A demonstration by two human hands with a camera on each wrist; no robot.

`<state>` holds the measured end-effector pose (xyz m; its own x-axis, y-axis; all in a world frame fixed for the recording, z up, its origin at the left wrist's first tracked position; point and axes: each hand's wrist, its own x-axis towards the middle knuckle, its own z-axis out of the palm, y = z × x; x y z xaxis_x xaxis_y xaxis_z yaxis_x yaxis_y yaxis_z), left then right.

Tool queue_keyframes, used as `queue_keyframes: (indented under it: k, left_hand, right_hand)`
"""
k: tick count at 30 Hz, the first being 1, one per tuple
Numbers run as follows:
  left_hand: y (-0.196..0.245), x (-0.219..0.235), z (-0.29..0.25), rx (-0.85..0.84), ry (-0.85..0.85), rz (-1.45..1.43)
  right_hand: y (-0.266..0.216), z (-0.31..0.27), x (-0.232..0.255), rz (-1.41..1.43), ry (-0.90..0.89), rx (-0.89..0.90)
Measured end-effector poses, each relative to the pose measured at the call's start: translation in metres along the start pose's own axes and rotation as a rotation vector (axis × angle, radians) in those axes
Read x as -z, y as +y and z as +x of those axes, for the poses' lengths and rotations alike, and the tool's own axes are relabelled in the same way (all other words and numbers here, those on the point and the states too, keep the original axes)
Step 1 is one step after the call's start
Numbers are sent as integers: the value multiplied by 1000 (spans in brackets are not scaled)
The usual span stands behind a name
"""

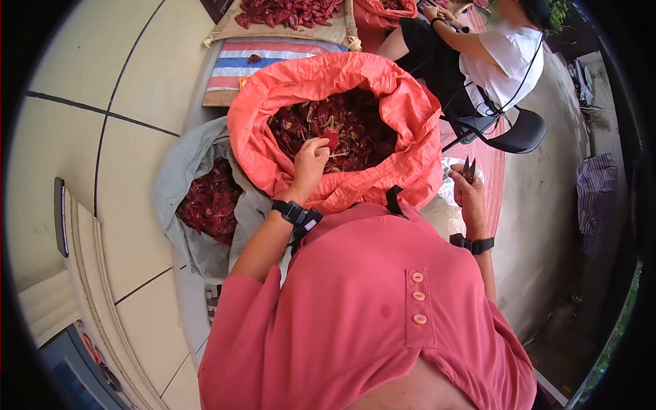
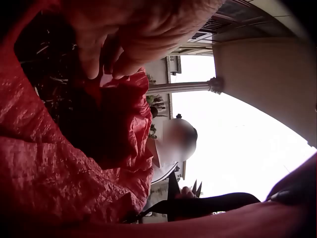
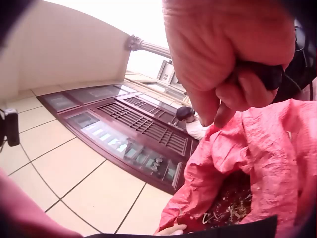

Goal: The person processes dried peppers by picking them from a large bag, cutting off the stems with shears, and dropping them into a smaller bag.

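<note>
The left hand [image 1: 311, 158] pinches one dried chilli [image 1: 331, 139] over the still-heaped orange sack [image 1: 403, 109], the right hand [image 1: 468, 195] grips scissors [image 1: 468, 169], so most chillies seemingly remain untrimmed.

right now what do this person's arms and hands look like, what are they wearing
Both arms are bare below short salmon-pink sleeves of a buttoned top. The left hand and right hand wear no gloves. A black strap with a small black camera unit circles the left wrist, and a matching black band circles the right.
</note>
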<state>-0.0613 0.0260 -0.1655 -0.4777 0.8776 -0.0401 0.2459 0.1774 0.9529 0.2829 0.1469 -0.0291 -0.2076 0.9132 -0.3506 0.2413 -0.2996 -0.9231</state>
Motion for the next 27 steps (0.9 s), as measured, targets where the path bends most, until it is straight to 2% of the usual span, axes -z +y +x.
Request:
queue_keyframes:
  k: [4, 7, 8, 9, 12, 15, 18, 21, 22, 25, 26, 27]
  left_hand:
    - [78, 5, -10, 3, 38, -98]
    - [105, 12, -11, -158, 86, 59]
    - [118, 13, -14, -74, 68, 7]
    - [124, 16, -17, -104, 80, 11]
    - [127, 15, -26, -171, 114, 28]
    - [134, 10, -29, -450, 355, 221]
    - [130, 10, -21, -512, 280, 397]
    - [136, 6, -19, -342, 107, 19]
    - [137, 8, -20, -240, 32, 30]
    - [143, 13, -24, -158, -93, 25]
    - [140, 11, -25, -230, -73, 94]
    - [139, 11, -26, -285, -80, 99]
  right_hand:
    - [-74, 14, -87, -100, -409, 54]
    - [-86, 23, -143, -102, -671, 245]
    - [-88, 25, -154, -76, -709, 224]
    - [-90, 21, -164, -53, -749, 190]
    - [-69, 32, -182, -67, -775, 408]
    - [-66, 33, -189, -104, -697, 604]
    - [-82, 23, -190, -364, -571, 1001]
    - [-88, 13, -190, -563, -430, 1210]
    - [-96, 5, -187, -696, -397, 1314]
    - [-84, 12, -184, -516, -424, 1175]
    - [-78, 15, -186, -348, -465, 1056]
    - [-79, 14, -184, -201, -555, 809]
